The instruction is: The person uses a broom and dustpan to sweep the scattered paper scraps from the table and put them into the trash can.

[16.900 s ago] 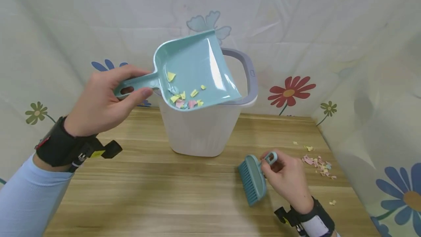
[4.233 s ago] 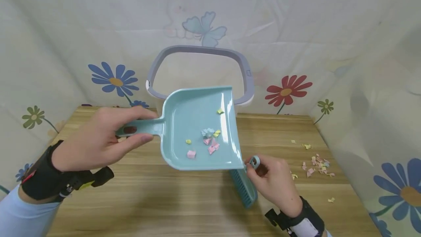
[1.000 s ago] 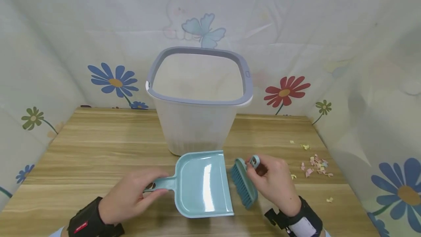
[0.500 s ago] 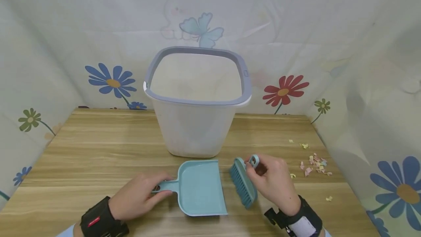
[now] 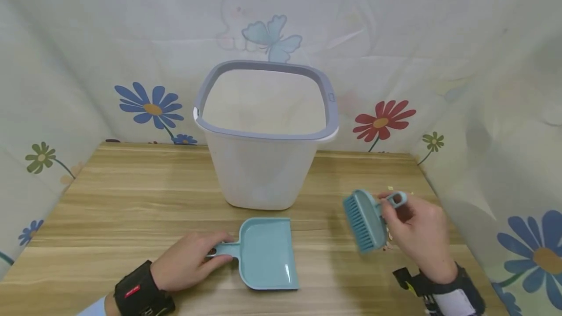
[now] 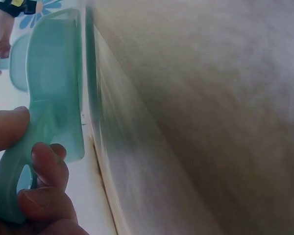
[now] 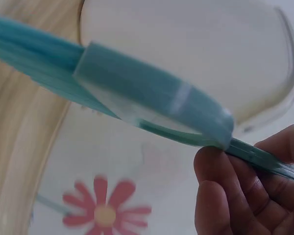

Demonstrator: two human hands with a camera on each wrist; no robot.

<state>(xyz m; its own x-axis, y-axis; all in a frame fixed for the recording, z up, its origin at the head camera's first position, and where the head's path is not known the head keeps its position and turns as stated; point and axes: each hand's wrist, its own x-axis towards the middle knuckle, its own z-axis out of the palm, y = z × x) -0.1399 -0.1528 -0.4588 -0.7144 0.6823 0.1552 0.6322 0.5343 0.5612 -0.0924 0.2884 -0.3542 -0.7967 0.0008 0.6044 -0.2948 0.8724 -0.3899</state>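
Note:
My left hand [image 5: 190, 262] grips the handle of a light-blue dustpan [image 5: 268, 255], which sits low at the table's front, its wide lip facing right. No scraps show in the pan. In the left wrist view, fingers curl round its holed handle [image 6: 12, 181]. On the right, my right hand [image 5: 419, 230] pinches the short handle of a small blue hand brush [image 5: 366, 221], bristles toward the left. The right wrist view shows the brush [image 7: 152, 93] with thumb and fingers at its handle. Paper scraps [image 5: 390, 188] peek out past the brush and hand, which hide most of that pile.
A white bin [image 5: 263, 174] with a grey-blue rim stands at the back middle of the wooden table [image 5: 145, 189], behind the dustpan. A flower-print curtain [image 5: 395, 28] closes off the back and both sides.
Earlier the dustpan, carrying paper scraps, was held up near the bin; now it is down at the table without them. In the last half second the right hand moved the brush rightward, over the scraps.

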